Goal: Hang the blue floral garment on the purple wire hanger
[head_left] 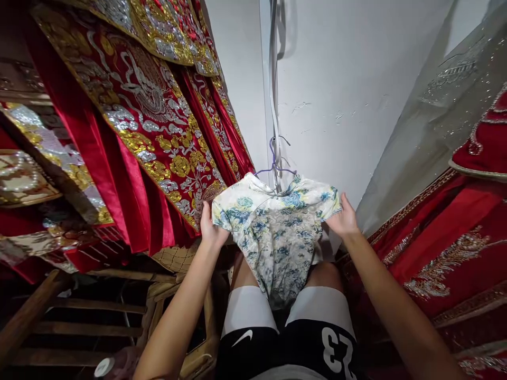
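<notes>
A pale floral dress (pixel 277 232) with blue and yellow flowers hangs on a purple wire hanger (pixel 274 161) in front of me, its lower part draped over my knees. My left hand (pixel 212 227) grips the dress's left sleeve, fingers closed on the cloth. At the right sleeve my right hand (pixel 344 216) holds the fabric the same way. Both arms reach forward from the bottom of the head view.
Red garments with gold and silver embroidery (pixel 150 121) hang thickly on the left, more red embroidered cloth (pixel 447 248) on the right. A white wall (pixel 336 95) with a vertical pipe (pixel 272 79) stands ahead. A wooden chair frame (pixel 166 306) is low left.
</notes>
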Demonstrator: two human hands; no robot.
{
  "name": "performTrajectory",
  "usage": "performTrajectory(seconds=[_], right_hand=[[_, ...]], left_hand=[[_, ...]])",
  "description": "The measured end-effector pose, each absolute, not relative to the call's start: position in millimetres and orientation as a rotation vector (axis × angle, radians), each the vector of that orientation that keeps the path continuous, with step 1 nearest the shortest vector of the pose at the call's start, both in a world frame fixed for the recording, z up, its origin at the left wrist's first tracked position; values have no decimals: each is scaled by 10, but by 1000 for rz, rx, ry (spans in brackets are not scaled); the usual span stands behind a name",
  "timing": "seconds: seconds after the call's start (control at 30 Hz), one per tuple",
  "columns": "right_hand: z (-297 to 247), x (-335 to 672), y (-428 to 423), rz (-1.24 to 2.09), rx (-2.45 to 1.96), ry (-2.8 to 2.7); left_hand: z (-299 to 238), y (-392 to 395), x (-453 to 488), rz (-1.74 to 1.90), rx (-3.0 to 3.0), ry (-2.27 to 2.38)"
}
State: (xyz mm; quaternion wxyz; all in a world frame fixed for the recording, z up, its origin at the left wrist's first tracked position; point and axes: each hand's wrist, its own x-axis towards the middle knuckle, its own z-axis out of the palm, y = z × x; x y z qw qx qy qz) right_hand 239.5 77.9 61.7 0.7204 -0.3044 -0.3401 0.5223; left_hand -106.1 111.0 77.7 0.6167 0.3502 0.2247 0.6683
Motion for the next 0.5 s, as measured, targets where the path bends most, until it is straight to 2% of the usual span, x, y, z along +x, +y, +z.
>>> performTrajectory(seconds=[0.13,0.27,0.4,0.5], right_hand=[[1185,2540,873,1014,-591,-727],[1682,2364,808,961,-541,-898],[1654,1985,371,1045,-534,-1422],[1490,1773,2,1165,-434,-1851]], left_hand=[[916,1156,-1099,1661,974,636],[1002,1274,-1229,1666,1399,939],[858,1277,-1178,1522,1782,1151],[633,1228,-991,1572,1712,1180]])
